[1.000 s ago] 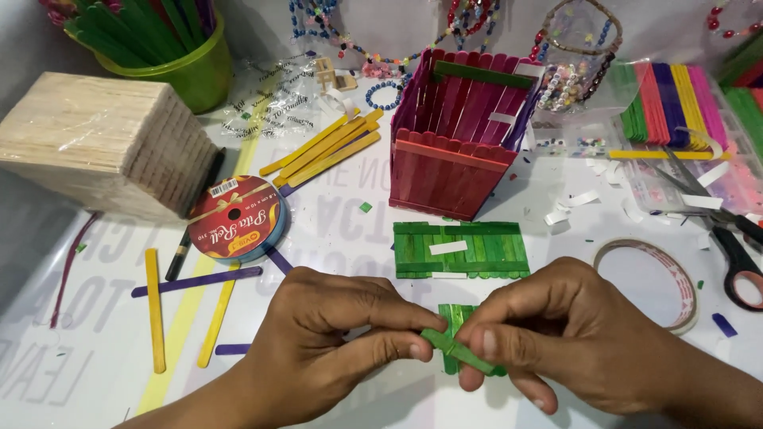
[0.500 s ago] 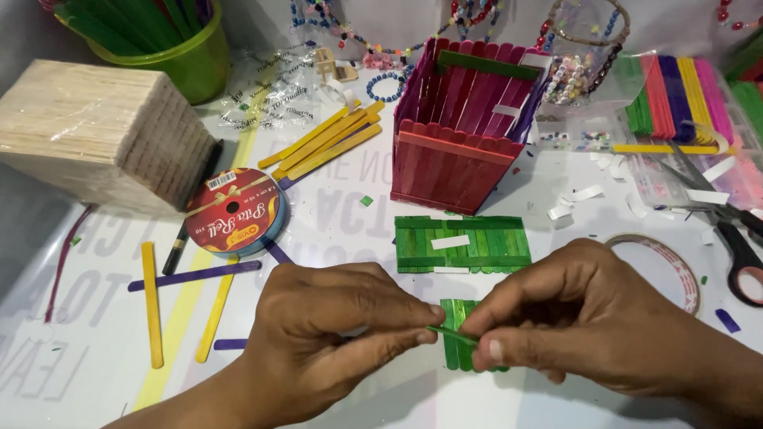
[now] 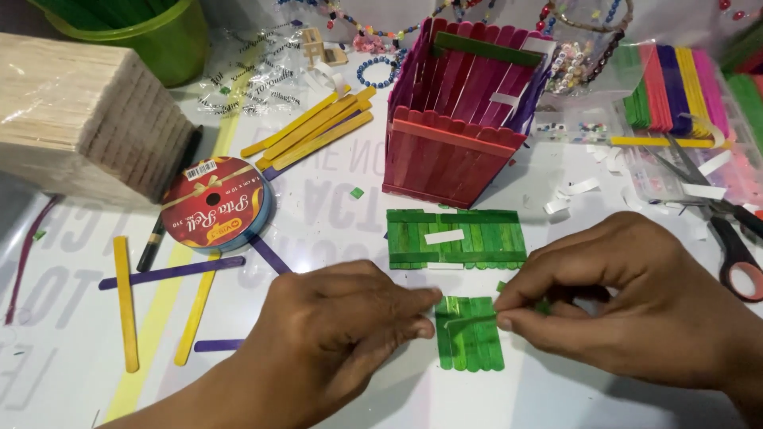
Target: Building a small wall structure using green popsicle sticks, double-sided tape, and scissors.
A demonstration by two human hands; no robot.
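Pinched between thumb and forefinger of both hands, a thin strip (image 3: 469,319) lies across the top of a small green panel of craft sticks (image 3: 470,334); whether it is tape or a sliver of stick is too small to tell. The left hand (image 3: 342,334) grips the strip's left end at the panel's upper left corner, and the right hand (image 3: 636,310) grips its right end at the panel's upper right edge, so both hands are closed on it. The small panel rests flat on the white table (image 3: 334,206), directly between the two hands. Just beyond the grip lies a larger green stick panel (image 3: 455,238) with a white strip on it, and farther on stands a red and pink stick box (image 3: 457,119). Off to the left of the grip are a red ribbon spool (image 3: 216,205), loose yellow sticks (image 3: 314,133), a purple stick (image 3: 171,272) and a block of plain wooden sticks (image 3: 79,111). To the right, beyond the right hand, lie scissors (image 3: 727,230) and a stack of coloured sticks (image 3: 675,87).
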